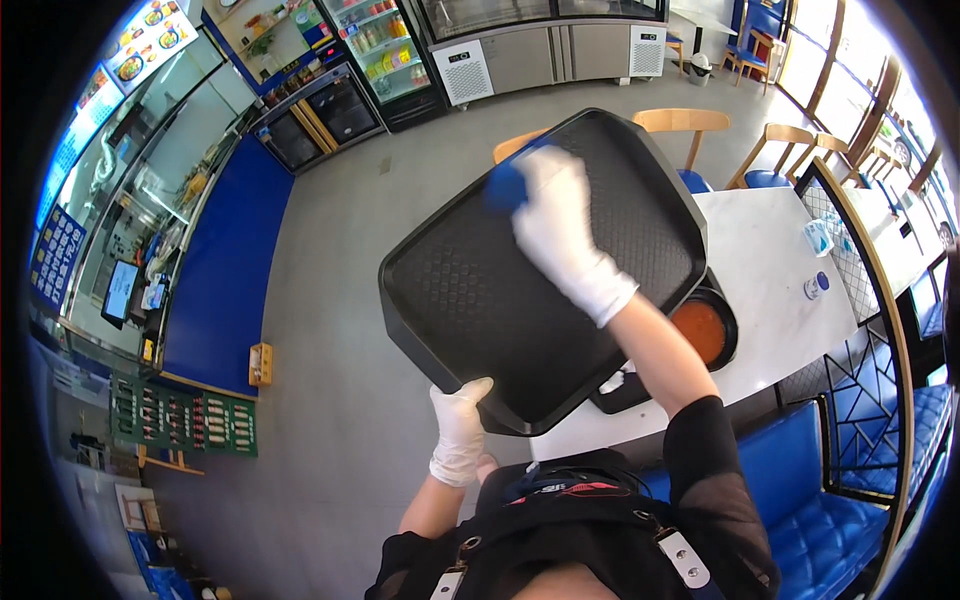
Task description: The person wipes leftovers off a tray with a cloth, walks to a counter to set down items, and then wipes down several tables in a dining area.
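Observation:
A large black plastic serving tray with a textured surface is held up, tilted, above the floor and the table's left part. Gloved in white, my left hand grips the tray's near rim, its thumb over the edge. My right hand, also gloved and blurred, presses a blue cloth against the tray's far left part. Partly hidden beneath is another black tray, which bears a black bowl of orange-red liquid and a crumpled white tissue.
The white table carries a tissue pack and a small blue-lidded container. Wooden chairs stand beyond it. A blue bench and a wood-framed partition are on the right. Left is a blue counter.

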`<state>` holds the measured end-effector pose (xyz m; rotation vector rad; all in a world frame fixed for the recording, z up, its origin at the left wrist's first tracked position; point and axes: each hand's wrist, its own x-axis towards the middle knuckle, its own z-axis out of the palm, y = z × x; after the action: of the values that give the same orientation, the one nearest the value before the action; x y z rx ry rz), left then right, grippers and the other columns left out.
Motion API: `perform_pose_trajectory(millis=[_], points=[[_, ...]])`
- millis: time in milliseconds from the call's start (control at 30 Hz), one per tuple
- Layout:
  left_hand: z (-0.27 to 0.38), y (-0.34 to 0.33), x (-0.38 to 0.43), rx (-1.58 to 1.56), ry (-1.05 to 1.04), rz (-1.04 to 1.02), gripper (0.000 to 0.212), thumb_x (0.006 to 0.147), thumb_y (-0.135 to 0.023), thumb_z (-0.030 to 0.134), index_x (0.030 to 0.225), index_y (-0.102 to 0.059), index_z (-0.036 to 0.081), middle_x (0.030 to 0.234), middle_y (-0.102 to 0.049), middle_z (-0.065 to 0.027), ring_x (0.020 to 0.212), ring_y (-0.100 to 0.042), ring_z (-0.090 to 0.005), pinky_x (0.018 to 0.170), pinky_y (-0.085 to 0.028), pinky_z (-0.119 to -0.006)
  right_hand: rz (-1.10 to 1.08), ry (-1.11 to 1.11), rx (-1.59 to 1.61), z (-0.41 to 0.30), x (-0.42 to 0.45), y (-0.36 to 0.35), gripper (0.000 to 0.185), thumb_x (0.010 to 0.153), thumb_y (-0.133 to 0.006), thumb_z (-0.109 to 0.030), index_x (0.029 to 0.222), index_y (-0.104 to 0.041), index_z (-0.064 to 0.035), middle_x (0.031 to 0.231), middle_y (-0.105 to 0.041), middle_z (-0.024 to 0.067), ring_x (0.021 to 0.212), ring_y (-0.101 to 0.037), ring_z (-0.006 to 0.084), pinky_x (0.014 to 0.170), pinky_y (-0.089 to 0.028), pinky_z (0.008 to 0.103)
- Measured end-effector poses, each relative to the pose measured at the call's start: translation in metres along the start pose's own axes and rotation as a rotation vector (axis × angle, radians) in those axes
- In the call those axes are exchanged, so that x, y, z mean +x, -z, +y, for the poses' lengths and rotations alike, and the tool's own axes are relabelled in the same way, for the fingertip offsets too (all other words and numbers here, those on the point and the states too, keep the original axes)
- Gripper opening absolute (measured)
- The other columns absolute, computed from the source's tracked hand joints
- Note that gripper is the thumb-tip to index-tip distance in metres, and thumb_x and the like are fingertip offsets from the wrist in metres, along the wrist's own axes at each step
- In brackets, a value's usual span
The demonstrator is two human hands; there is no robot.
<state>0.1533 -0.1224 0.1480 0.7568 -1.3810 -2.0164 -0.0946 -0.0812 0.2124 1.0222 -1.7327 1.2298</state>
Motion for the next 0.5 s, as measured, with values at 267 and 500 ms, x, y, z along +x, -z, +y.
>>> perform_pose_trajectory(millis=[267, 500], points=[[0.023, 0.152, 0.034, 0.007, 0.085, -0.002, 0.018, 0.072, -0.064, -0.004, 0.091, -0.064, -0.003, 0.082, -0.064, -0.0040, 0.072, -0.059, -0.0145, 0.068, -0.047, -0.028, -0.537, 0.380, -0.074, -0.166, -0.060, -0.126, 0.024, 0.070, -0.060, -0.012, 0.094, -0.059, -0.0097, 0.096, -0.057, 0.0073, 0.083, -0.057, 0.0242, 0.068, -0.045, 0.0372], [0.069, 0.277, 0.027, 0.024, 0.067, 0.106, 0.019, 0.072, -0.064, -0.006, 0.091, -0.064, -0.004, 0.082, -0.065, -0.0053, 0.071, -0.060, -0.0153, 0.068, -0.048, -0.028, -0.021, -0.180, -0.145, -0.167, -0.003, -0.167, 0.026, 0.066, -0.064, -0.004, 0.091, -0.062, -0.0047, 0.092, -0.061, 0.0138, 0.083, -0.058, 0.0328, 0.076, -0.046, 0.0407]])
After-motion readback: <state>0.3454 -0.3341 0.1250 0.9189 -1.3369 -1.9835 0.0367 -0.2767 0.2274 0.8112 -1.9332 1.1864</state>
